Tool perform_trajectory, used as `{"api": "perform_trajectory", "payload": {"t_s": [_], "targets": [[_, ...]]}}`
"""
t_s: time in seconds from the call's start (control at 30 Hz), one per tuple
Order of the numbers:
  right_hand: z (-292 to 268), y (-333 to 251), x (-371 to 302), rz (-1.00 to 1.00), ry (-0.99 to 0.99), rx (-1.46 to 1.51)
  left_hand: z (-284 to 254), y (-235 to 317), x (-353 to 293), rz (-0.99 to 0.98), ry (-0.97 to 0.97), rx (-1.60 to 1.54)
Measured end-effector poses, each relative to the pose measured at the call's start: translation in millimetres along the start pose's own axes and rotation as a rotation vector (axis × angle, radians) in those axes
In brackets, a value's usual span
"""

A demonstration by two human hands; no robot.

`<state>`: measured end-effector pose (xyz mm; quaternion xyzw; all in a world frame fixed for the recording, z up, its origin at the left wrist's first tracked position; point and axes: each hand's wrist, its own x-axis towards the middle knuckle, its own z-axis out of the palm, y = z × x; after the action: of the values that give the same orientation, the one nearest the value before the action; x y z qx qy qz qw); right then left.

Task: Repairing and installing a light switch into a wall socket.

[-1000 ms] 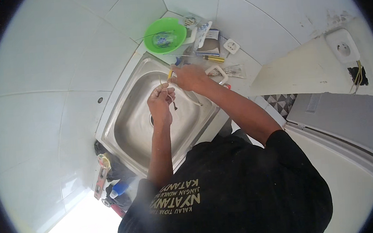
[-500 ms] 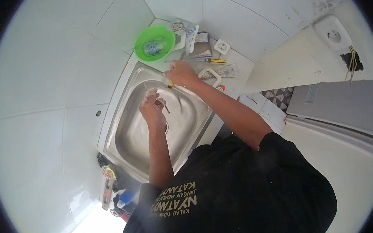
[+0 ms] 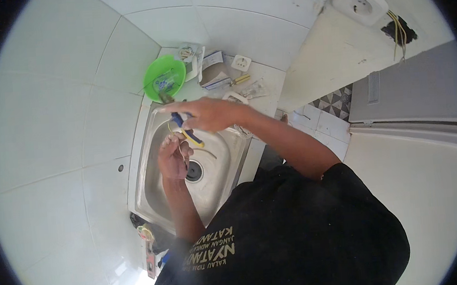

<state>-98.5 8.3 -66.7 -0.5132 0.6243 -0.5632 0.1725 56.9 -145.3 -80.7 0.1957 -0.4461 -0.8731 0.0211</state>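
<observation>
Pliers (image 3: 178, 120) grasped by right hand (image 3: 210, 114) | left hand (image 3: 174, 158) pinching cable (image 3: 181, 149) | sink (image 3: 211, 167) beneath

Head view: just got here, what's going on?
A person has both hands over a steel sink. The right hand grips a blue-and-yellow-handled tool, apparently pliers; the left hand holds a thin, light-coloured wire in its fingers. Can't tell whether the tool touches the wire. Beyond the sink are a green bowl, a yellow-handled screwdriver and a loose white socket.
</observation>
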Motion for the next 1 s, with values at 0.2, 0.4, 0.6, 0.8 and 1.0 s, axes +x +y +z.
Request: {"api": "perform_trajectory", "payload": {"t_s": [0.2, 0.4, 0.6, 0.8, 1.0], "targets": [[9.4, -60.0, -9.1, 0.4, 0.308, 0.076, 44.2, 8.9, -22.1, 0.175, 0.015, 0.018], [-11.1, -61.6, -28.5, 0.321, 0.383, 0.389, 77.0, 21.0, -23.1, 0.307, 0.097, 0.195], [-47.5, -92.0, -85.8, 0.474, 0.362, 1.022, 108.0, 26.0, -8.1, 0.51, 0.294, 0.362], [-55.8, -110.8, -149.8, 0.736, 0.45, 0.532, 160.4, 7.9, 18.2, 0.591, 0.32, 0.475], [-39.8, -117.0, -158.7, 0.655, 0.547, 0.592, 185.3, -11.3, 24.7, 0.618, 0.183, 0.334]]}}
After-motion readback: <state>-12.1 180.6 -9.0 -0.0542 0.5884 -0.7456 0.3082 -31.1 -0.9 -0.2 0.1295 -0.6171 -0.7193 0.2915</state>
